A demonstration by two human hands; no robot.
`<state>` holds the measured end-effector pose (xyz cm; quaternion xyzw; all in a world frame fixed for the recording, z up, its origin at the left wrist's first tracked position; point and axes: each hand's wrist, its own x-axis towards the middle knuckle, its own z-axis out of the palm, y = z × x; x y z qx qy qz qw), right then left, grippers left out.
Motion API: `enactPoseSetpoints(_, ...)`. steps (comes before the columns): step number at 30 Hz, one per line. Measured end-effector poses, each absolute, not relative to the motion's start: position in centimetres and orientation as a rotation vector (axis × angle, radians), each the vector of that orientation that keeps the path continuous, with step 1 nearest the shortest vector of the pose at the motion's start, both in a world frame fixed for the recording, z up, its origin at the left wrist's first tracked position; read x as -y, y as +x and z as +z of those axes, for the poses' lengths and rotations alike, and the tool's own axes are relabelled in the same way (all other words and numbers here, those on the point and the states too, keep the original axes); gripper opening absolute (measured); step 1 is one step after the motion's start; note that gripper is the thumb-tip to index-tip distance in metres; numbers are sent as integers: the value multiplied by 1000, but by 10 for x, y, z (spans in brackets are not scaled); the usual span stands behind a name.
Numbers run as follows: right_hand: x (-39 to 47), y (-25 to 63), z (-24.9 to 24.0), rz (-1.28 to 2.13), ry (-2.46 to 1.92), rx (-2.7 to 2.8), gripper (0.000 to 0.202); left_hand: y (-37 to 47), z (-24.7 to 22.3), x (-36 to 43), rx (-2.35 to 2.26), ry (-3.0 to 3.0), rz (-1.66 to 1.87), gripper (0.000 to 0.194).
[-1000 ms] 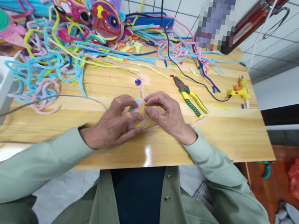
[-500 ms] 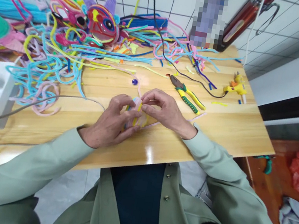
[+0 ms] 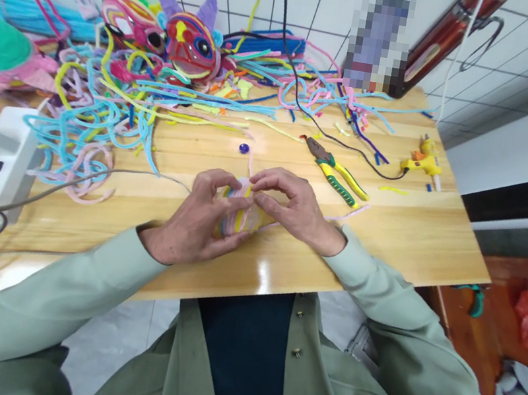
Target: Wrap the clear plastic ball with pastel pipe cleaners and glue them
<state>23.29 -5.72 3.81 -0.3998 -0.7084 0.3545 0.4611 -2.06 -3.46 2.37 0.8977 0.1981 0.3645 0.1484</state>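
Between my two hands is a small rounded craft piece (image 3: 241,218) with pink, yellow and blue strips on a pale base. My left hand (image 3: 200,217) is closed around its left side, the thumb low and the fingers over its top. My right hand (image 3: 292,209) pinches at its upper right edge, with thumb and forefinger close together. A thin pink strip (image 3: 250,162) rises from behind the fingertips. Just above lies a round dark blue bead (image 3: 244,148). The fingers hide part of the piece.
Pliers (image 3: 335,172) lie right of my hands, a yellow glue gun (image 3: 423,161) beyond. Tangled fuzzy strips (image 3: 102,112) and two colourful masks (image 3: 192,46) fill the back left. A white power strip (image 3: 2,159) stands left; a black cable (image 3: 285,61) crosses the back.
The view has shifted slightly, so table items appear a little farther right. Both hands remain at the craft piece, and slightly more of its striped surface shows between them.
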Motion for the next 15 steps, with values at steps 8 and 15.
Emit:
enactPoseSetpoints(8, 61, 230, 37, 864, -954, 1763, 26, -23, 29, 36, -499, 2485, 987, 54)
enactPoseSetpoints(15, 61, 229, 37, 841, -964, 1805, 27, -25, 30, 34, -493, 2505, 956, 61)
